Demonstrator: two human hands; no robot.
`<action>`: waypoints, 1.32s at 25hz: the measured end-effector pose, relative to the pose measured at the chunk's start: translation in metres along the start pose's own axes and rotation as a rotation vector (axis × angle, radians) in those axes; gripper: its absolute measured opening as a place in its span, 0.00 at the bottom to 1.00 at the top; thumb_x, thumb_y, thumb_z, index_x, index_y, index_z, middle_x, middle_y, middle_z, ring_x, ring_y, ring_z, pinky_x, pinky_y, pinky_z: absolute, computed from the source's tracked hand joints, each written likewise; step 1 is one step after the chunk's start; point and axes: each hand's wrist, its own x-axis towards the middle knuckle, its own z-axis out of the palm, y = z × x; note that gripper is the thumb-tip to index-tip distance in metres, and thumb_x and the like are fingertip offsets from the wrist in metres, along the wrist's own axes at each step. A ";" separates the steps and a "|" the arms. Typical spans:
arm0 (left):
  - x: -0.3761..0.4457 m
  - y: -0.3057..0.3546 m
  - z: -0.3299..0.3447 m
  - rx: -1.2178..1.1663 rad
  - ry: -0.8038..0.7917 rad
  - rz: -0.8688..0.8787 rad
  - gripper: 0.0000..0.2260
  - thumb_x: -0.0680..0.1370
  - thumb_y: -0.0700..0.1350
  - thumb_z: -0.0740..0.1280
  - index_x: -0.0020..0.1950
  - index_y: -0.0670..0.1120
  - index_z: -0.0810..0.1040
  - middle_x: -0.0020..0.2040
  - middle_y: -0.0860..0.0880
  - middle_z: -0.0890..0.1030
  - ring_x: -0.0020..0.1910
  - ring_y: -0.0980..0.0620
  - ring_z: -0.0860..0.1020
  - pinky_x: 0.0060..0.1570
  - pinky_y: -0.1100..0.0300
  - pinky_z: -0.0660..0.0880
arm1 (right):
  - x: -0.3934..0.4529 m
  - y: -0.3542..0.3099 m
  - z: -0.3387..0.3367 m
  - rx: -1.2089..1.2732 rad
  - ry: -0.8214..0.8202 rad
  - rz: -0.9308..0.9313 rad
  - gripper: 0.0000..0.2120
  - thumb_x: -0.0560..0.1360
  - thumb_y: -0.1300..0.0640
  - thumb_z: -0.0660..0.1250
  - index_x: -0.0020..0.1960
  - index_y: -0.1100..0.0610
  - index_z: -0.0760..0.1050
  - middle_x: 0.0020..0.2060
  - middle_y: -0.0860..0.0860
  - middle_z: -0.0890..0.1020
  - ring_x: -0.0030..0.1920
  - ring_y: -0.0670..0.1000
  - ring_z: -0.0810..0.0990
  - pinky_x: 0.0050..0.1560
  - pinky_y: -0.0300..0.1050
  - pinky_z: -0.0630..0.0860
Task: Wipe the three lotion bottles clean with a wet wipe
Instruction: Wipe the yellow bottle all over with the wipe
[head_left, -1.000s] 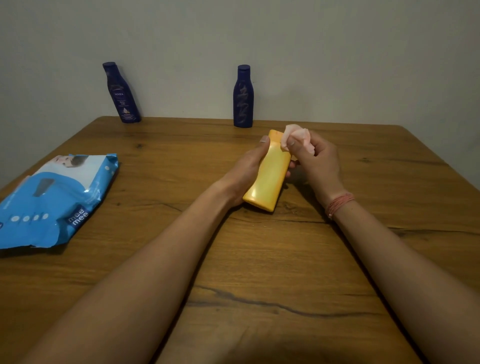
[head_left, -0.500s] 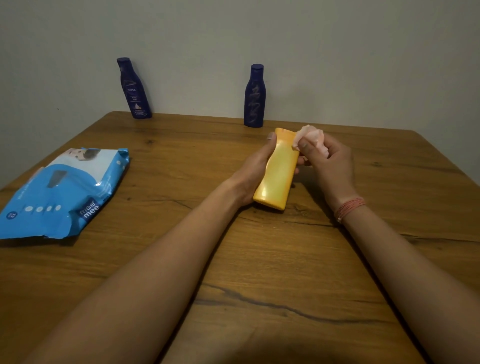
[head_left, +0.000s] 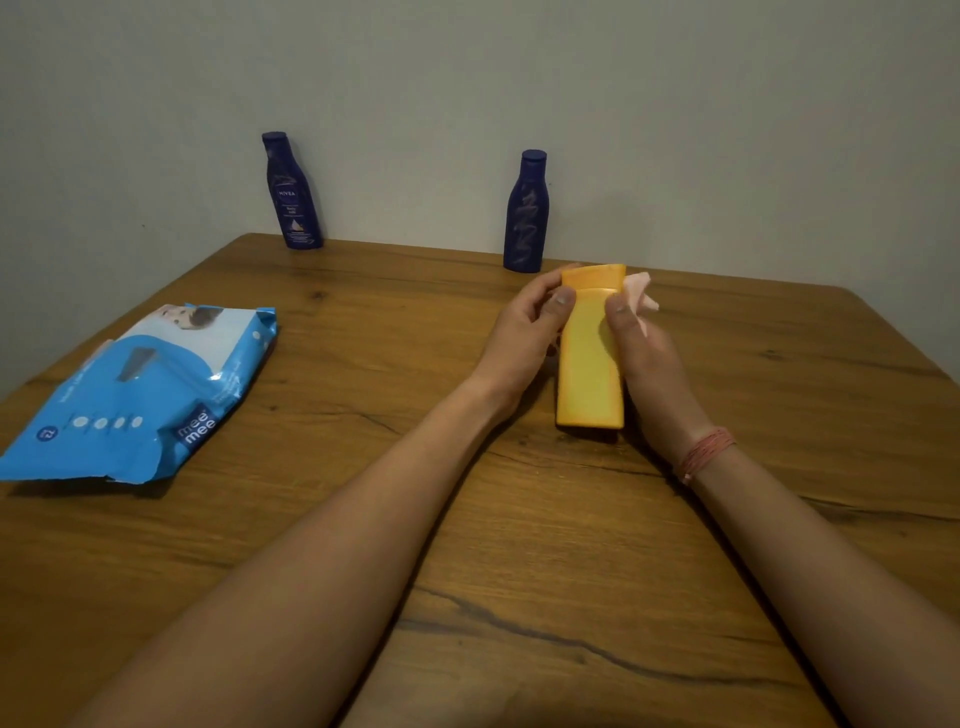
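You hold the yellow bottle (head_left: 590, 358) in both hands over the middle of the table (head_left: 519, 519), toward its far edge, with its lower end near or on the wood. Your left hand (head_left: 524, 332) is closed around its upper left side, thumb on the front. Your right hand (head_left: 641, 353) grips the right side and pinches the wet wipe (head_left: 640, 293) against the bottle.

Judged progress: one bottle in work; whether it is clean cannot be told.

The two blue bottles, left blue bottle (head_left: 291, 195) and right blue bottle (head_left: 527, 213), stand upright at the far edge against the wall (head_left: 519, 78), untouched.

The wipes pack (head_left: 140, 389) lies at the left edge.

Surface: brown wood grain with dark cracks, dim light.
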 end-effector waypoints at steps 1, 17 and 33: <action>-0.001 0.002 0.001 0.048 0.002 0.019 0.17 0.84 0.50 0.59 0.72 0.51 0.71 0.63 0.48 0.75 0.59 0.47 0.77 0.56 0.52 0.78 | 0.000 0.000 0.000 0.035 0.017 0.017 0.15 0.81 0.41 0.52 0.51 0.47 0.73 0.49 0.53 0.81 0.49 0.53 0.82 0.51 0.52 0.80; 0.000 -0.001 0.007 -0.160 0.066 -0.007 0.17 0.84 0.53 0.54 0.61 0.46 0.78 0.53 0.46 0.81 0.51 0.50 0.80 0.49 0.59 0.78 | -0.010 0.005 0.017 -0.399 -0.289 -0.146 0.31 0.78 0.35 0.45 0.78 0.40 0.40 0.80 0.47 0.50 0.78 0.55 0.56 0.75 0.62 0.58; 0.004 -0.001 -0.014 -0.656 0.283 -0.299 0.24 0.83 0.59 0.54 0.50 0.42 0.81 0.42 0.44 0.83 0.38 0.50 0.83 0.42 0.55 0.80 | -0.015 0.013 0.037 -0.704 -0.388 -0.311 0.31 0.81 0.42 0.46 0.79 0.49 0.39 0.79 0.43 0.40 0.77 0.39 0.37 0.79 0.49 0.42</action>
